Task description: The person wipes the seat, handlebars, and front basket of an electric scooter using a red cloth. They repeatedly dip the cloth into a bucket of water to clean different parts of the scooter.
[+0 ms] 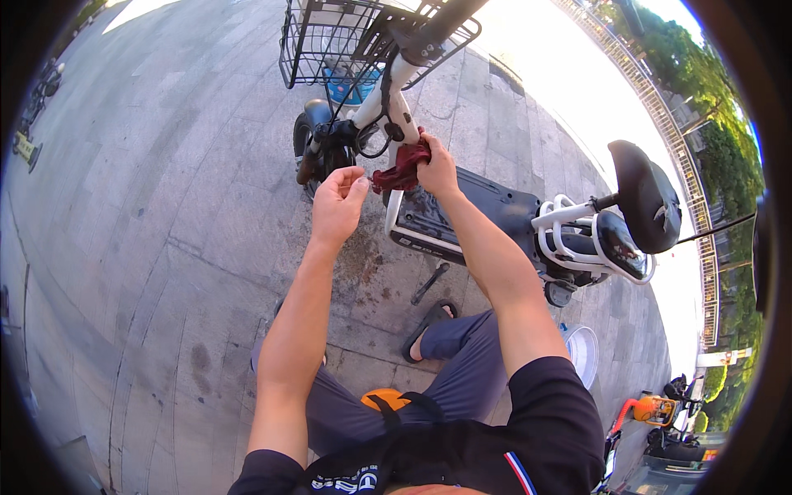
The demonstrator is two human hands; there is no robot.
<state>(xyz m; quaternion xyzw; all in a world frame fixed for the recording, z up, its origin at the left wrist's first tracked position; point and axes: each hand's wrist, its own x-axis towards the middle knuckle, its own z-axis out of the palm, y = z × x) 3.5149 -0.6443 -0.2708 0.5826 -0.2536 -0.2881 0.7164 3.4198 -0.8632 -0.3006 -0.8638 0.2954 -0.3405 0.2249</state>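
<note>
Dark red rag [402,171] bunched in right hand [437,169], clenched, pressed against white scooter frame [396,87]. Left hand [338,202] just beside it, fingers loosely curled, holding nothing visible. Wire basket [330,41] above; black seat [648,194] to right; grey paving [165,206] below.

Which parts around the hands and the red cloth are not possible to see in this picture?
- Head view: the frame tube under the red cloth, covered by cloth and right hand.
- Left hand: whether its fingertips pinch the cloth; too small.
- Wire basket: top cut off by the edge.
- Front wheel: mostly hidden behind the fork.
</note>
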